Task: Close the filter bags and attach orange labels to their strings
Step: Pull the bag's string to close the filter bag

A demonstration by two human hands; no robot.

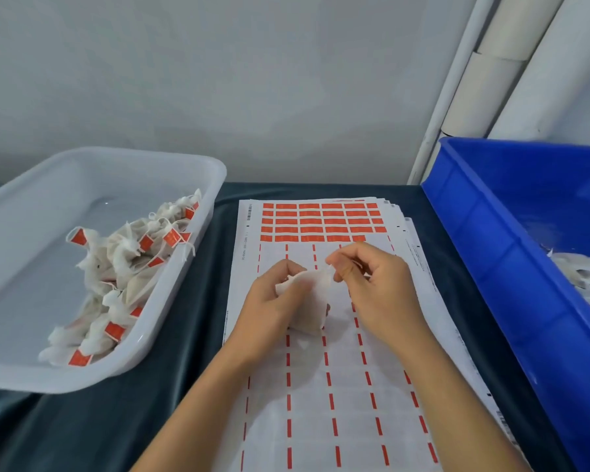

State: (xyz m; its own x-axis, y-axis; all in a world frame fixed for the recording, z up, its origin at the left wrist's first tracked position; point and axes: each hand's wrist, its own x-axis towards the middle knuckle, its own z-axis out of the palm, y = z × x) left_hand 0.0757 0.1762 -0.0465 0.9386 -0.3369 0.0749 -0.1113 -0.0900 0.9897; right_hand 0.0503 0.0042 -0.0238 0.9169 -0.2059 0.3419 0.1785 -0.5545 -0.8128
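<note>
A person works a white filter bag (307,301) above a label sheet (321,386) at the middle of a dark-clothed table (191,335). The left hand (269,308) grips the bag's body and gathered neck, while the right hand (368,281) pinches what looks like its top edge or string at the upper right; which of the two cannot be told.

The bag looks light, soft and easily crushed, its thin fabric likely to tear if tugged, so the neck and the string seem the safest places to hold.

Orange labels (321,221) remain in rows at the sheet's far end. Finished bags (126,277) with labels lie in a clear tub (31,379) to the left; a blue bin (491,250) on the right holds more white bags (583,277).
</note>
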